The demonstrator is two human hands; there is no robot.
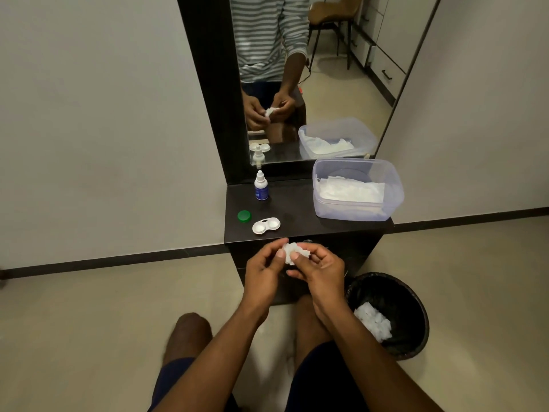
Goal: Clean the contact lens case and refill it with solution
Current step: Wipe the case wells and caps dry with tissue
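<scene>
Just off the counter's front edge, left hand [263,270] and right hand [319,270] both pinch a crumpled white tissue [292,252] between curled fingers; whether anything is wrapped inside cannot be told. On the dark counter [300,203], the open white lens case [266,226] lies near the front-left corner, a green cap [244,216] just left of it, and the solution bottle [261,187] upright at the back-left. A clear tub of tissues [358,190] fills the right side, and a black bin [389,315] with used tissues stands on the floor right of the hands.
</scene>
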